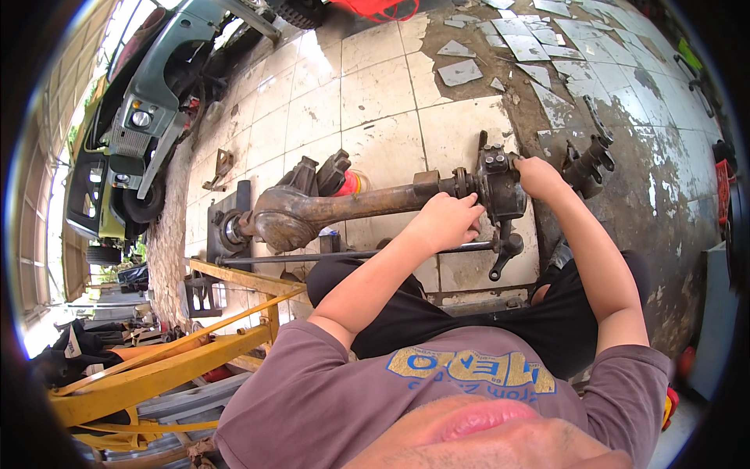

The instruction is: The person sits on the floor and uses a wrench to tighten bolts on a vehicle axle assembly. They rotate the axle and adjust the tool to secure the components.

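Note:
A rusty brown vehicle axle housing [359,205] lies across the floor in front of me, with a round bulge toward its left end. At its right end sits a dark, greasy steering knuckle [501,184] with bolts on top. My left hand [447,220] rests at the near side of the axle's flange, its fingers apart and reaching toward the knuckle. My right hand [541,180] is closed on the knuckle's outer side, fingertips partly hidden. A long thin tie rod [320,256] runs along the near side, passing under my left hand.
Yellow metal frame parts [172,367] stand close on my left. Old off-road vehicles [141,117] are parked at the far left. A dark metal part [587,166] lies beyond my right hand. Broken tiles [523,47] litter the floor at the back. A red-and-white container [353,183] stands behind the axle.

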Demonstrator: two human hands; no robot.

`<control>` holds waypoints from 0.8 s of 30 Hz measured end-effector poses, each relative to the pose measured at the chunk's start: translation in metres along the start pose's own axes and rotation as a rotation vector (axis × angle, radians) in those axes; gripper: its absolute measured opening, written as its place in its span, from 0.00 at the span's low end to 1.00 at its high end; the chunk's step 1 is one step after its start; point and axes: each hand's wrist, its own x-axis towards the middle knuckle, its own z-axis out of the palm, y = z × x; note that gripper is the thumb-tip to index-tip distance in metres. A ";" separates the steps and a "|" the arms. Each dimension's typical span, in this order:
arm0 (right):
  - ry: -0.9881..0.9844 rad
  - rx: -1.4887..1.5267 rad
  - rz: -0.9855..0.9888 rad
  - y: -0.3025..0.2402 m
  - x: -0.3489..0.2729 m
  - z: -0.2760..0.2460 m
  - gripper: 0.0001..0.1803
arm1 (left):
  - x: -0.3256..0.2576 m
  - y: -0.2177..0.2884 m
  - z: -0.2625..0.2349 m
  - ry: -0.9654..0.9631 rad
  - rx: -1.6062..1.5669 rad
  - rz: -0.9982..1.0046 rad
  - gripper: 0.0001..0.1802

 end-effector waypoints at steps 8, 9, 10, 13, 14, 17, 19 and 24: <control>0.032 -0.133 0.002 -0.019 0.005 -0.002 0.14 | -0.013 0.000 -0.002 -0.153 0.016 -0.060 0.34; 0.079 -0.132 0.032 -0.016 0.007 -0.001 0.13 | -0.012 0.000 -0.002 -0.150 0.017 -0.053 0.34; 0.007 -0.144 0.017 -0.012 0.005 0.000 0.13 | -0.011 0.001 0.001 -0.146 0.017 -0.047 0.34; -0.079 -0.160 -0.035 -0.035 -0.002 -0.024 0.12 | -0.015 -0.006 0.003 -0.130 0.025 -0.058 0.34; 0.002 -0.151 -0.005 -0.018 -0.002 -0.008 0.11 | -0.011 -0.003 0.000 -0.118 0.039 -0.038 0.35; -0.053 -0.141 0.010 -0.033 -0.008 -0.025 0.11 | -0.014 -0.005 0.004 -0.127 0.011 -0.060 0.35; -0.090 -0.133 -0.009 -0.042 -0.012 -0.035 0.11 | -0.017 -0.007 0.010 -0.089 0.038 -0.048 0.30; -0.089 -0.146 0.069 -0.031 -0.008 -0.025 0.12 | -0.014 -0.008 0.018 -0.033 0.045 -0.028 0.27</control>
